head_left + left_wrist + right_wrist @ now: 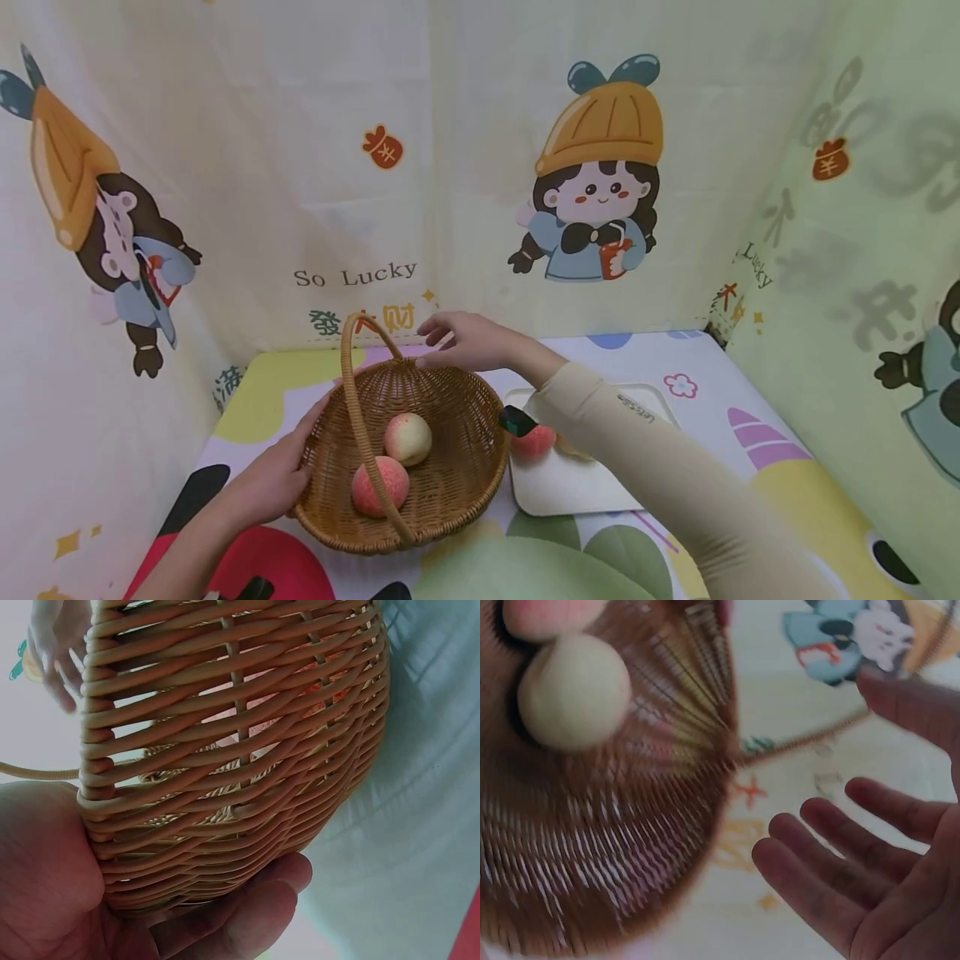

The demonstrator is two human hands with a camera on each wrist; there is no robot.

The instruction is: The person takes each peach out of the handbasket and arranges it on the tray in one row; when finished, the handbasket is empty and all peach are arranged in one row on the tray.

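Observation:
A brown wicker basket (457,492) with an arched handle leans toward me, its inside in view. My left hand (270,479) grips its left side; in the left wrist view the fingers (259,919) curl round the woven wall. Inside lie two peaches, a pale one (408,439) and a pinker one (366,492) nearer to me, partly behind the handle. My right hand (476,342) is over the far rim, beside the handle's far end. In the right wrist view its fingers (817,877) are spread and hold nothing.
Right of the basket lies a white tray (555,496), partly under my right forearm. On it are a pink peach (532,443) and a yellowish item (572,451), mostly hidden by the sleeve. Printed curtains (480,208) enclose the back and sides of the patterned tabletop (705,425).

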